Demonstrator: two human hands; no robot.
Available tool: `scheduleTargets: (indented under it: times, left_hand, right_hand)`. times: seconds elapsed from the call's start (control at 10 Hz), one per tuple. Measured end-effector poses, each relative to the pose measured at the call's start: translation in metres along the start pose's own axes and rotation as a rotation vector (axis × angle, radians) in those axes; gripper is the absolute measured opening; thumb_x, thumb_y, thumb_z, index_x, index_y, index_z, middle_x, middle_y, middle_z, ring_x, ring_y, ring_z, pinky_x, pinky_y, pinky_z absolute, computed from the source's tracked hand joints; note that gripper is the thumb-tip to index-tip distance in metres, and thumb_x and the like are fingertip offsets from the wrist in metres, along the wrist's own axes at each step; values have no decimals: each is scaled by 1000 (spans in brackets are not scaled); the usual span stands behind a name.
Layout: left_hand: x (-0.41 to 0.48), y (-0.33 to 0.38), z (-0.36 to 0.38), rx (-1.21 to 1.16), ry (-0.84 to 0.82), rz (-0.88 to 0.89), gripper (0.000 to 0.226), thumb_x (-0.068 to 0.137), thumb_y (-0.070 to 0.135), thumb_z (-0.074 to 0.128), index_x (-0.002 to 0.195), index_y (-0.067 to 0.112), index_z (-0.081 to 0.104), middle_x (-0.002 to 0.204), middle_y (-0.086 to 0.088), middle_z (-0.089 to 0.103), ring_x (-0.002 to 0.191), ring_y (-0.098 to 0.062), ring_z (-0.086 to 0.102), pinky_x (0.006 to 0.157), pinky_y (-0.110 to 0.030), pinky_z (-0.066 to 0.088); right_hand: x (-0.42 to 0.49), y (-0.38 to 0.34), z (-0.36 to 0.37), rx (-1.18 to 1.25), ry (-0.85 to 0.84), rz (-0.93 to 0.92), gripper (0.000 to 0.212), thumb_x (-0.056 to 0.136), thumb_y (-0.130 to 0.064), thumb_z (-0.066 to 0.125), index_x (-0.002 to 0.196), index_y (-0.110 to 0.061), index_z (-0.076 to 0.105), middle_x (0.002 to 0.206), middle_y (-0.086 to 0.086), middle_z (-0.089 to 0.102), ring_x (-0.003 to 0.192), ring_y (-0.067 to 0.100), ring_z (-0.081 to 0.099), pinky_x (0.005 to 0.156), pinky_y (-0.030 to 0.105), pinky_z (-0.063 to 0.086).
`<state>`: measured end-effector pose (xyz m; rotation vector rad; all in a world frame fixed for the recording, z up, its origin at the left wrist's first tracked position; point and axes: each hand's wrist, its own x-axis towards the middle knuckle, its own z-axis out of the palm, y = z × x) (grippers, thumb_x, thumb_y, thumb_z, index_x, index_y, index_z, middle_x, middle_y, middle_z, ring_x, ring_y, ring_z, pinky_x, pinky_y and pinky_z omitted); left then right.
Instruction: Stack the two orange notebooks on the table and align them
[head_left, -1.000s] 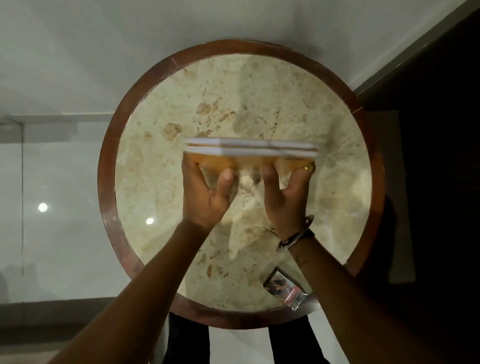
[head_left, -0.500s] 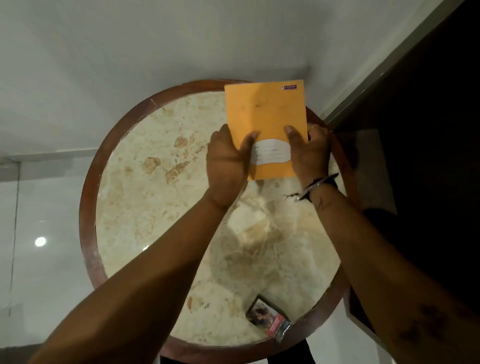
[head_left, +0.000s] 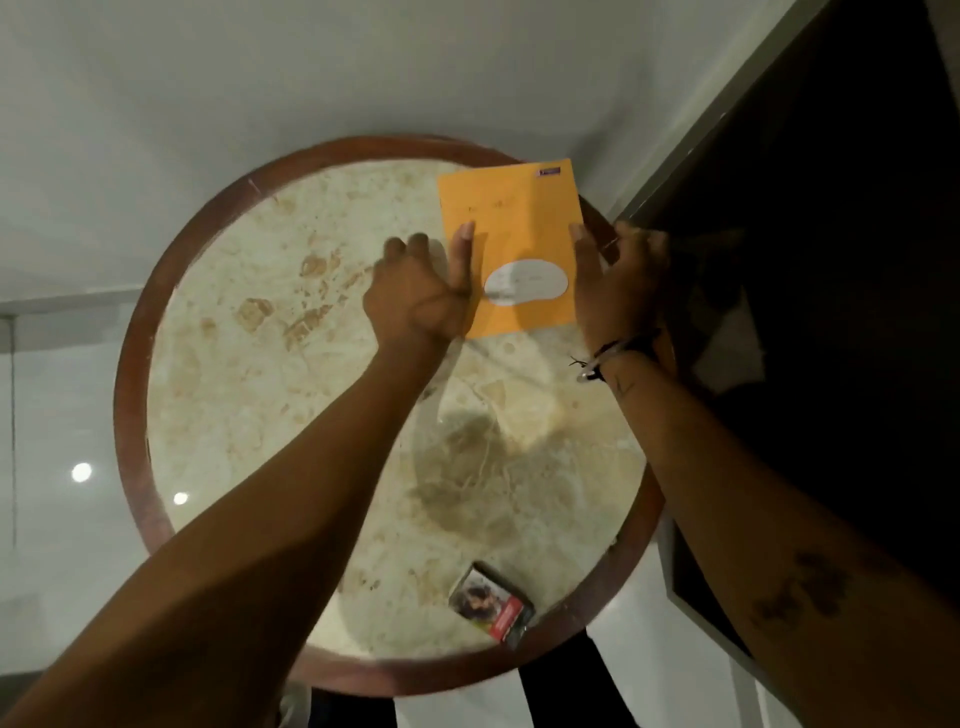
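Observation:
The orange notebooks (head_left: 511, 228) lie flat as one stack at the far right of the round marble table (head_left: 249, 415), their top corner reaching over the wooden rim. Only the upper cover shows, with a white label near its lower edge. My left hand (head_left: 421, 296) rests against the stack's left edge, thumb laid on the cover and fingers on the table. My right hand (head_left: 613, 286) presses along the right edge, thumb on the cover. Both hands squeeze the stack from its two sides.
A small cigarette pack (head_left: 491, 603) lies near the table's front rim. A dark cabinet or frame (head_left: 831, 260) stands close on the right. Glossy white floor surrounds the table.
The notebooks went from standing on edge in mid-table to lying flat at the far right. Since half a second ago my hands slid apart to the stack's side edges.

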<state>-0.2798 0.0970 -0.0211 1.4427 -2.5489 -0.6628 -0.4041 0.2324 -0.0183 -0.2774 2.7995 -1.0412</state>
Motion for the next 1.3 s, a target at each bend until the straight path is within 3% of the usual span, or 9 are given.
scheduleTargets:
  times: [0.1,0.2,0.3,0.4,0.5,0.7,0.9,1.1,1.3]
  left_hand:
    - [-25,-64,-31,89,75,84,89,96,77,29,155,12,44,156,-25,42,142,-42,41,112,-53,33]
    - [-48,-127,-48,145,-54,113,101,91,86,27,167,21,17,173,-22,9,159,-42,10,123,-62,3]
    - [-80,-195,-54,222,-250,135,113,81,96,27,168,30,0,174,-17,-13,160,-39,-12,119,-70,-8]
    - [-90,-209,-47,273,-264,176,117,79,96,31,169,28,0,175,-14,-14,160,-38,-13,120,-74,-4]
    - [-86,-213,-38,291,-231,167,118,79,99,30,168,31,-2,175,-9,-14,161,-34,-13,121,-72,-4]
    - [-86,-217,-35,293,-191,171,122,75,102,34,168,27,6,176,-10,-7,161,-35,-10,122,-70,-3]
    - [-85,-216,-35,299,-154,180,124,73,102,39,166,22,21,175,-14,7,161,-39,4,121,-70,1]
    - [-85,-216,-35,313,-181,183,122,75,102,34,167,25,15,176,-10,-4,161,-35,-7,123,-66,-5]
    - [-85,-220,-31,286,-138,189,123,74,102,36,167,23,21,175,-14,8,161,-39,5,122,-68,0]
  right_hand:
    - [-86,21,-27,-37,-65,-321,68,90,-63,53,123,-5,64,121,16,60,116,32,57,97,41,51]
    - [-168,47,-48,-156,-328,-517,82,83,-76,50,123,-6,63,116,13,61,109,31,59,89,42,53]
    - [-265,87,-65,-356,-634,-576,94,70,-85,56,133,-15,59,123,3,58,111,24,55,88,39,50]
    - [-290,103,-64,-417,-681,-566,81,72,-70,67,134,-19,57,120,2,60,106,26,61,85,38,50]
    - [-285,89,-47,-386,-577,-478,65,73,-45,77,126,-12,61,110,8,65,98,32,67,77,39,57]
    - [-198,-45,28,-133,-239,-354,47,78,-51,68,94,-7,64,100,10,60,82,23,60,62,22,45]
    - [-73,-164,141,-120,-114,-86,51,80,-42,70,115,-7,63,121,13,57,108,30,58,71,32,42]
    - [-54,-160,175,-282,-132,-67,55,82,-48,64,119,-7,60,126,13,55,113,33,56,74,38,46]
    - [-62,-157,167,-272,-161,-76,75,78,-64,66,125,-6,57,130,13,53,118,33,53,82,44,52]
